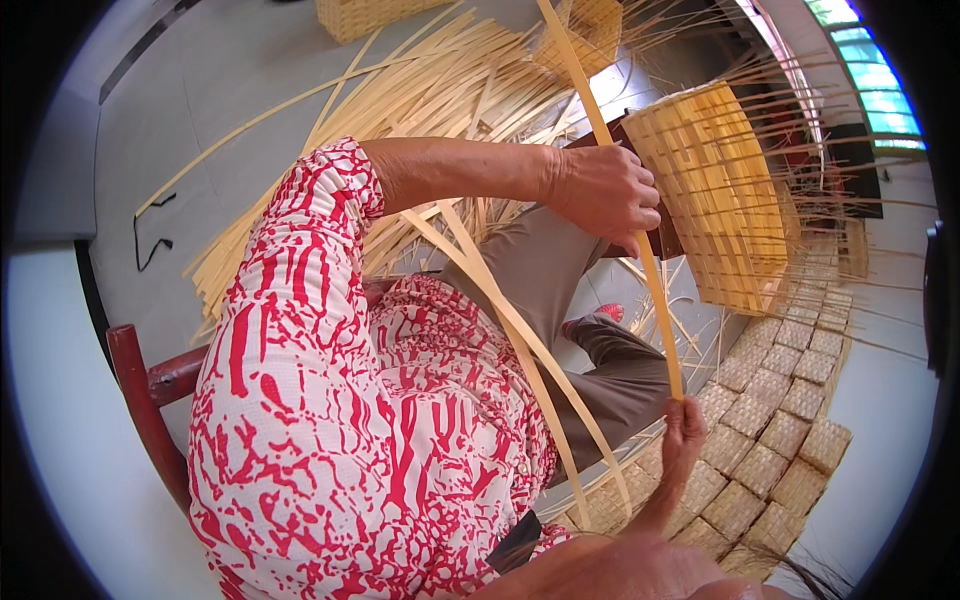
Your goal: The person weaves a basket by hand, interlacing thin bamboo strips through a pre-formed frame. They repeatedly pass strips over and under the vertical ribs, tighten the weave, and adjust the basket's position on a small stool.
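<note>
A long, flat, pale bamboo strip (662, 310) stretches between my two hands. My left hand (605, 195) is closed around it partway along, and its far end runs on past the top of the view. My right hand (686, 422) pinches the near end between thumb and fingers. Just right of my left hand, a partly woven bamboo basket (710, 190) lies tilted on a dark red wooden surface (668, 238). Many loose, unwoven strip ends stick out from its right side. Two more strips (530, 340) cross each other over my lap, held by neither hand.
A large heap of loose strips (430, 85) covers the floor ahead and left. Rows of small woven pieces (760, 430) sit at the lower right. Other woven baskets (590, 35) stand at the top. A red wooden chair frame (140, 390) is at the left, near a thin black cord (140, 240).
</note>
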`<state>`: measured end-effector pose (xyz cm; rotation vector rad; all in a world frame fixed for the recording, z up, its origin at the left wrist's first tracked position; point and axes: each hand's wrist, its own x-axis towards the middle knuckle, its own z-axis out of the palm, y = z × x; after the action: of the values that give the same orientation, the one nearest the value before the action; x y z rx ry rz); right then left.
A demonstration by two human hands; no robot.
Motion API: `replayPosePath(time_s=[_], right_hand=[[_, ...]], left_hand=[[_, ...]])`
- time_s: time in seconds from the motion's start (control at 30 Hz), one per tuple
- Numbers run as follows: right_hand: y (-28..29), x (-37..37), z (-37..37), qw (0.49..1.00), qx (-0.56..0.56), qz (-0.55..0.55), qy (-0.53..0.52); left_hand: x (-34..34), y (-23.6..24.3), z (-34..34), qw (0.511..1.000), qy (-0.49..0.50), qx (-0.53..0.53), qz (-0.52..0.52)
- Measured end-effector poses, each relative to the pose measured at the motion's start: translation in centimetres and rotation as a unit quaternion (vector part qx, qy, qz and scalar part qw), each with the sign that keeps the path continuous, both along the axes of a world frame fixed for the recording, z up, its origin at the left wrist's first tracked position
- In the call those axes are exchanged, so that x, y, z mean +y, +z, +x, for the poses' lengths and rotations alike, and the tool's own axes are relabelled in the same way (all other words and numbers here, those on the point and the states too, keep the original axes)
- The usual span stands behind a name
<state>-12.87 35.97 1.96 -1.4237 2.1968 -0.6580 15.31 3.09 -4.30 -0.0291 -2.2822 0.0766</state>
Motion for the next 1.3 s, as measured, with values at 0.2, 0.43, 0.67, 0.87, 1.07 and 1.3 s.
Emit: replayPosePath(time_s=[0.2,0.43,0.67,0.87,1.07,1.3], right_hand=[[1.7,0.0,-4.3,0.988,-0.129,0.085,0.026],[3.5,-8.5,-1.2,0.975,-0.161,0.125,0.093],[-0.2,-5.4,-5.5,0.981,0.166,0.006,0.101],[0.5,-8.5,-2.6,0.964,0.222,-0.083,0.121],[-0.5,-10.2,-3.5,0.960,0.232,-0.089,0.125],[-2.7,-11.9,-2.8,0.959,0.207,-0.124,0.149]], left_hand=[[1.3,1.1,-5.9,0.997,-0.017,-0.071,-0.013],[4.7,1.3,-10.0,0.993,-0.087,-0.044,0.066],[-4.3,1.6,-8.5,0.968,0.074,0.104,0.216],[-15.0,5.9,-11.5,0.895,0.013,0.100,0.434],[-14.2,14.7,-11.5,0.717,-0.349,0.182,0.575],[-11.3,15.0,-12.7,0.897,-0.099,-0.007,0.431]])
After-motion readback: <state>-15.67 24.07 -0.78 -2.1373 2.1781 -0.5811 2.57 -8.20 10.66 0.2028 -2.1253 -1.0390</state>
